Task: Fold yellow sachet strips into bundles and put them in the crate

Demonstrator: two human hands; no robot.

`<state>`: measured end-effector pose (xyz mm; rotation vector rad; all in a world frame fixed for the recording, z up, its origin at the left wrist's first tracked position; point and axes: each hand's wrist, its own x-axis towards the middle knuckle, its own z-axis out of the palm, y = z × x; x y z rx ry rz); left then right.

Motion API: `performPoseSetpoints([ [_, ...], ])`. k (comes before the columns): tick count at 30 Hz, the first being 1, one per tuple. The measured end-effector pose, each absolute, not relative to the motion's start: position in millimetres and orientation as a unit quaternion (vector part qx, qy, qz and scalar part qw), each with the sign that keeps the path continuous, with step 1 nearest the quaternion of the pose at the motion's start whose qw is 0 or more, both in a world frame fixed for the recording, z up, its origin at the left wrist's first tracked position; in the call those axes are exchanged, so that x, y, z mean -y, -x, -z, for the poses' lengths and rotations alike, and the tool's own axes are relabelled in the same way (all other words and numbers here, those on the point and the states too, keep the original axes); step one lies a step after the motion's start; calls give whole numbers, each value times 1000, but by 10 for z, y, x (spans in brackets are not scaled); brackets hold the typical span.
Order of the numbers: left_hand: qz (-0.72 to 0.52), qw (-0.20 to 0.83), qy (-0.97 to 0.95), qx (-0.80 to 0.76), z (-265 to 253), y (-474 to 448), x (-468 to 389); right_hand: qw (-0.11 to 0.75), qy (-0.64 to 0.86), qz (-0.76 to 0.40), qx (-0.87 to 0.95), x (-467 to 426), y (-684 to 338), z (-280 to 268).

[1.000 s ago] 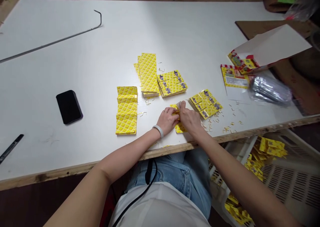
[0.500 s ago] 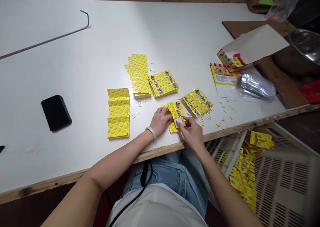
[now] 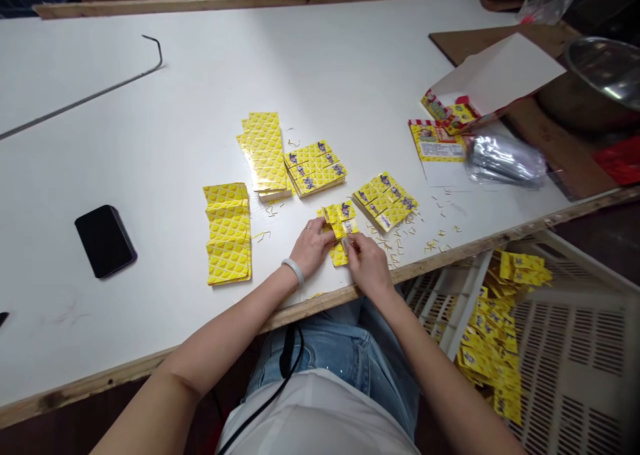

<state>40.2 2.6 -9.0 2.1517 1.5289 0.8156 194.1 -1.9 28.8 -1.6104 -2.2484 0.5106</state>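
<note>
At the near edge of the table, a yellow printed card (image 3: 344, 211) with small cartoon figures and cut flaps lies between my hands. My left hand (image 3: 311, 247) holds its left side, fingers bent over the edge; a ring and a pale bracelet show on that arm. On the card's lower right, my right hand (image 3: 371, 265) pinches a flap between thumb and fingers. My fingers partly cover the card. Just right of it sits a stack of similar figure cards (image 3: 386, 200), and a second figure stack (image 3: 316, 167) lies farther back.
Plain yellow patterned sheets (image 3: 267, 151) and a folded pile (image 3: 228, 231) lie to the left, with a phone (image 3: 106, 241) and a bent metal rod (image 3: 95, 103) beyond. Thin paper scraps (image 3: 434, 247) litter the right. Below the table edge, a white crate (image 3: 565, 348) holds yellow pieces.
The flap under my right hand showed a white underside earlier; now printed yellow shows there. Both hands stay at the card. The whole view has shifted slightly.
</note>
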Motion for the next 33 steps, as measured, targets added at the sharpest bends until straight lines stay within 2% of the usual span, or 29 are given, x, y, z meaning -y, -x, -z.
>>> performPoseSetpoints([
  [8, -355, 289, -717, -525, -83, -243, -65, 156, 570, -175, 788, 42, -1950, -259],
  [16, -291, 189, -736, -582, -62, -397, -164, 101, 602, -229, 758, -78, -1926, -378],
  [25, -269, 188, -750, -574, -78, -398, -182, 34, 587, -231, 775, -183, -1902, -434],
  [30, -302, 227, -727, -573, -92, -384, -156, -47, 585, -185, 789, -148, -1826, -479],
  [33, -309, 232, -719, -578, -77, -393, -155, -64, 579, -205, 786, -163, -1825, -502],
])
